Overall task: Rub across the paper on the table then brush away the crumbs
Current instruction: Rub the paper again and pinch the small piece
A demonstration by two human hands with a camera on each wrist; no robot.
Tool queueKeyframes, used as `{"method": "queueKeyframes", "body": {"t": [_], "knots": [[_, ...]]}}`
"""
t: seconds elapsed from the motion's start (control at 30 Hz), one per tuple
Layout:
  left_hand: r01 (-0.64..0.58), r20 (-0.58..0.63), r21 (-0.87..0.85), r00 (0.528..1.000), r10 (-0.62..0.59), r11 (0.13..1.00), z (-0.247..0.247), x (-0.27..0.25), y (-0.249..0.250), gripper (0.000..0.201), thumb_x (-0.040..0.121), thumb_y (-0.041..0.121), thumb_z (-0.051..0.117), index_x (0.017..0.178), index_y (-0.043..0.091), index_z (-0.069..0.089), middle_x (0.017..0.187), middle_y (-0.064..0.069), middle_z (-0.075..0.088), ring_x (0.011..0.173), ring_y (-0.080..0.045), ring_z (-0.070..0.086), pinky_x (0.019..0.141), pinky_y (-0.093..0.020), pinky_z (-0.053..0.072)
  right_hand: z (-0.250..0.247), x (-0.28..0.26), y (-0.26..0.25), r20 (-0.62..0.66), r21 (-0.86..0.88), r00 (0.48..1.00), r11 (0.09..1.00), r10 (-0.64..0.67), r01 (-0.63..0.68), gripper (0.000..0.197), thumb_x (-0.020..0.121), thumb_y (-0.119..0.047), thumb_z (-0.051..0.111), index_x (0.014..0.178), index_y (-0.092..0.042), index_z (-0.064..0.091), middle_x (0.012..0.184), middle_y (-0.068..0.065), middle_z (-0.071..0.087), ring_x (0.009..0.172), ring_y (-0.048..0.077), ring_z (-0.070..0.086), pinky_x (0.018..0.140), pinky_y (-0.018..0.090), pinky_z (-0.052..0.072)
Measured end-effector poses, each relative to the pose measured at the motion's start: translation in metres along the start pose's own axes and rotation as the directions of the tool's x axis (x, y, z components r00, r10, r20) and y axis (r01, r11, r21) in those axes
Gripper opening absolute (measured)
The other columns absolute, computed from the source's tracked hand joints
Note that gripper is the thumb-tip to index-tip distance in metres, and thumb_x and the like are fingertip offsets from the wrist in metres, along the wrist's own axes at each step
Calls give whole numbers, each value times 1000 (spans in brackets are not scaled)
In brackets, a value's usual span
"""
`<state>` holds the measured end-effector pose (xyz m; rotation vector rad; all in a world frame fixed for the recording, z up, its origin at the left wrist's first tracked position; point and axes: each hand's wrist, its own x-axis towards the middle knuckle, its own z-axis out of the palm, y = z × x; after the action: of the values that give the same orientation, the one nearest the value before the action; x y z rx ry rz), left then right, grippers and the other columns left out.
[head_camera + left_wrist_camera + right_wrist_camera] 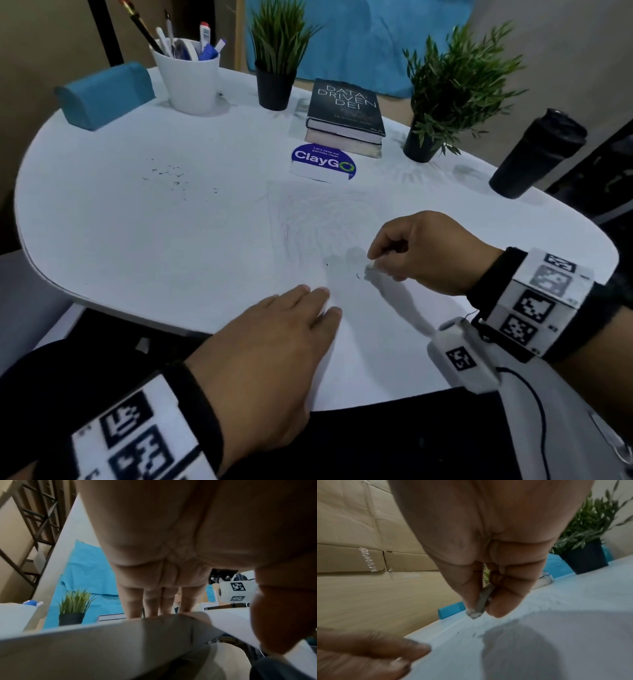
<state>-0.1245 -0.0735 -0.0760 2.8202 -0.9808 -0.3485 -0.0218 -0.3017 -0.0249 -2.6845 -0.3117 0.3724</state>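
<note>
A white sheet of paper [318, 233] with faint pencil smudges lies on the white table [137, 240], in front of me. My right hand [421, 253] pinches a small grey-white eraser [371, 266] between thumb and fingers, its tip just above the paper. The right wrist view shows the eraser [480, 605] held close over the sheet, with a few dark crumbs [465, 633] beneath it. My left hand [274, 335] lies flat with straight fingers on the paper's near left part. More dark crumbs [169, 178] are scattered on the table to the far left.
At the back stand a white cup of pens [188, 75], a teal box [102, 94], two potted plants [275, 58] [445, 99], stacked books [346, 116] and a ClayGo sign [323, 162]. A black tumbler [534, 154] stands at the right edge.
</note>
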Motion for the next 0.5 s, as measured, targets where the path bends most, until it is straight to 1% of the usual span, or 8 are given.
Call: {"method": "queueKeyframes", "body": {"t": [0.03, 0.07, 0.13, 0.2, 0.23, 0.33, 0.4, 0.5], "knots": [[-5, -64, -4, 998, 5, 1000, 5, 1, 0, 93, 41, 40, 65, 129, 11, 66, 131, -14, 63, 113, -28, 66, 88, -34, 58, 4, -1, -1, -9, -7, 1000, 1000, -14, 14, 10, 81, -16, 71, 81, -25, 73, 59, -20, 65, 56, -1, 61, 56, 10, 45], [-19, -103, 3, 995, 19, 1000, 10, 3, 0, 92, 39, 39, 67, 126, 10, 67, 125, -13, 66, 106, -26, 68, 81, -34, 61, 8, -3, -4, -6, -27, 999, 999, -43, 43, 9, 81, -18, 71, 80, -27, 73, 62, -21, 65, 61, -4, 60, 58, 8, 43], [-30, -135, 19, 990, 32, 999, 9, 5, 4, 91, 41, 38, 69, 127, 9, 65, 121, -11, 65, 100, -25, 67, 74, -35, 61, 17, -10, -13, 30, -83, 991, 987, -134, 136, 6, 81, -22, 73, 81, -27, 73, 72, -19, 66, 72, -4, 60, 64, 9, 43], [-23, -146, 23, 989, 26, 999, 12, 7, 4, 89, 43, 37, 66, 127, 9, 64, 118, -11, 64, 99, -25, 66, 72, -36, 61, 22, -12, -17, 76, -140, 976, 967, -204, 213, 3, 79, -26, 75, 78, -26, 72, 74, -15, 65, 71, 1, 60, 65, 12, 45], [-11, -139, 39, 990, 16, 999, 11, 7, 4, 88, 43, 38, 66, 126, 9, 65, 118, -11, 65, 98, -25, 67, 71, -36, 61, 21, -9, -14, 82, -173, 977, 963, -197, 209, 6, 78, -26, 76, 76, -24, 71, 73, -12, 66, 70, 4, 59, 66, 16, 46], [-3, -136, 57, 991, 11, 998, 11, 7, 3, 93, 33, 43, 71, 119, 10, 70, 114, -10, 69, 95, -24, 69, 70, -34, 61, 4, 11, 5, -17, -266, 999, 963, -48, 42, 12, 77, -27, 76, 71, -19, 69, 71, -8, 67, 69, 11, 58, 68, 28, 49], [-5, -118, 48, 993, 10, 999, 9, 6, 4, 92, 31, 42, 71, 118, 11, 71, 113, -9, 69, 94, -23, 70, 69, -33, 61, -3, 15, 6, -39, -276, 999, 961, -15, 4, 11, 77, -26, 75, 70, -21, 69, 69, -10, 66, 69, 9, 57, 66, 26, 49], [-8, -108, 16, 994, 9, 1000, 11, 7, 2, 88, 38, 36, 64, 122, 11, 67, 115, -9, 66, 96, -23, 67, 68, -33, 61, 9, 3, -14, 89, -172, 991, 978, -100, 115, 4, 76, -23, 75, 73, -24, 72, 72, -12, 69, 71, 5, 62, 65, 17, 48]]}}
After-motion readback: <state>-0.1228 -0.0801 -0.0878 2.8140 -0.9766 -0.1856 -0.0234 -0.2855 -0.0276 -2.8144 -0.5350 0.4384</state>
